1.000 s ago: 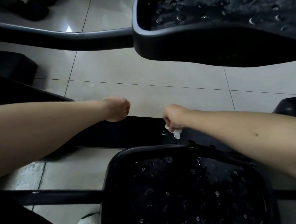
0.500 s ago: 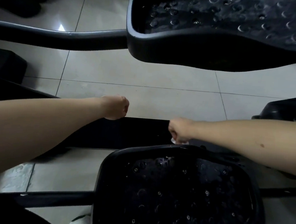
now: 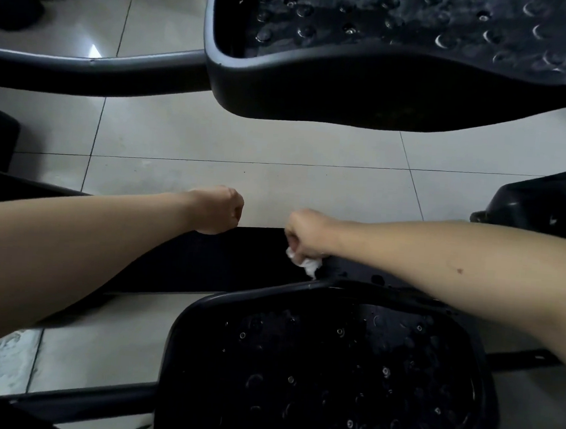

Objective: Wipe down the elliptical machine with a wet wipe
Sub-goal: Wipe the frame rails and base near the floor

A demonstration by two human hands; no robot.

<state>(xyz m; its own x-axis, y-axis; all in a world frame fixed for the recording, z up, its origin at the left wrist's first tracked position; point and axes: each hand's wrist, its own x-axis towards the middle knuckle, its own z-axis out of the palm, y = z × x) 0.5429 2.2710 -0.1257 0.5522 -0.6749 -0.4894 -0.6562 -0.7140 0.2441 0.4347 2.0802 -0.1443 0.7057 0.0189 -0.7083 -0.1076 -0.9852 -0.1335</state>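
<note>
Right hand grips wet wipe, seemingly against dark frame.

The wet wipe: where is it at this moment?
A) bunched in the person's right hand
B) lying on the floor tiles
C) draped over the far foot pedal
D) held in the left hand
A: the crumpled white wet wipe sticks out from under the curled fingers of the right hand, while the left hand is a fist with no wipe showing.
</note>
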